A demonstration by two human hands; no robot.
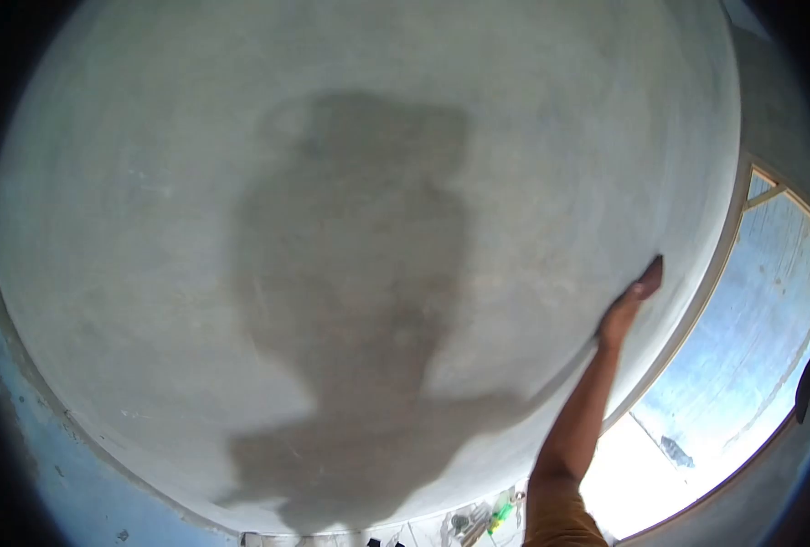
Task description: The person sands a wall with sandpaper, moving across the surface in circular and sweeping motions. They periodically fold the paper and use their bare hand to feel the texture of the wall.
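Note:
A large grey plastered wall fills most of the head view, bulging through the wide lens. My right hand rests against its right part, with the arm reaching up from the bottom edge. The hand shows nearly edge-on, its fingers stretched upward and lying along the surface. No held object can be made out, though the palm side is hidden. My left hand is out of the frame. A dark shadow of a head and shoulders falls across the middle of the wall.
To the right, a wooden-framed opening lets in bright light beside a pale blue surface. Below, several small items, among them a green one, lie on the tiled floor. A blue wall borders the left.

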